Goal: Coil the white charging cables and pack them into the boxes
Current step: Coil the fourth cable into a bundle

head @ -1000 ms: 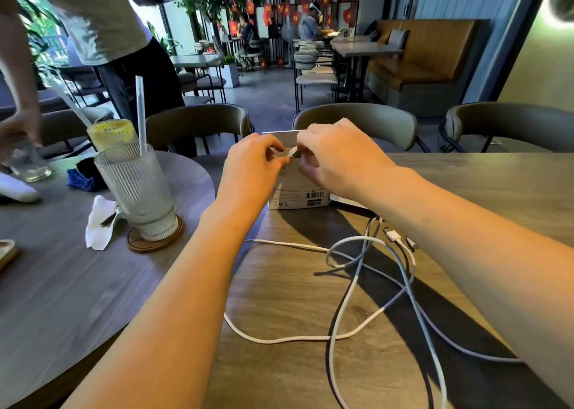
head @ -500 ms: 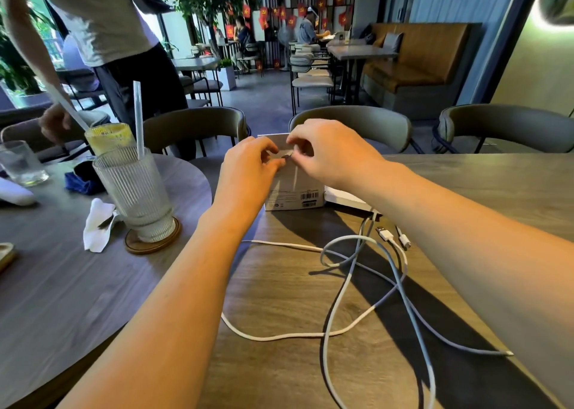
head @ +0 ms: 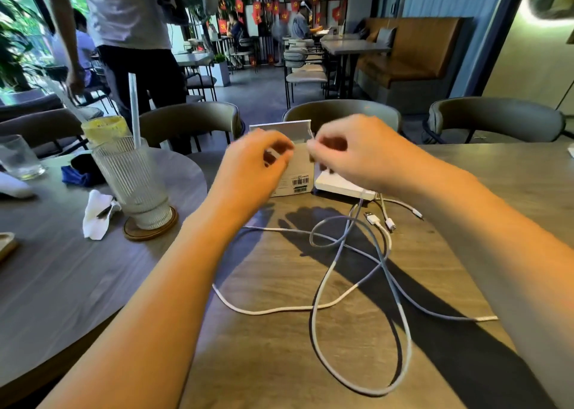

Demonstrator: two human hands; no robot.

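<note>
Upright box (head: 297, 163): left hand (head: 254, 166) fingers curled on its face; right hand (head: 351, 151) pinching flap; may topple. White cables (head: 357, 272) loose on bench, nearer than both hands; snag risk.

both hands (head: 257, 163) motion-blurred; box (head: 298, 160) front partly hidden.

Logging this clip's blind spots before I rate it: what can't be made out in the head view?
- What the right hand pinches: motion blur; maybe a thin tie.
- Contents of the upright white box: the left hand covers its front.
- Flat white box: mostly behind the right wrist.
- White charging cables: one run passes under the right forearm.
- Barcode label text: too small.
</note>
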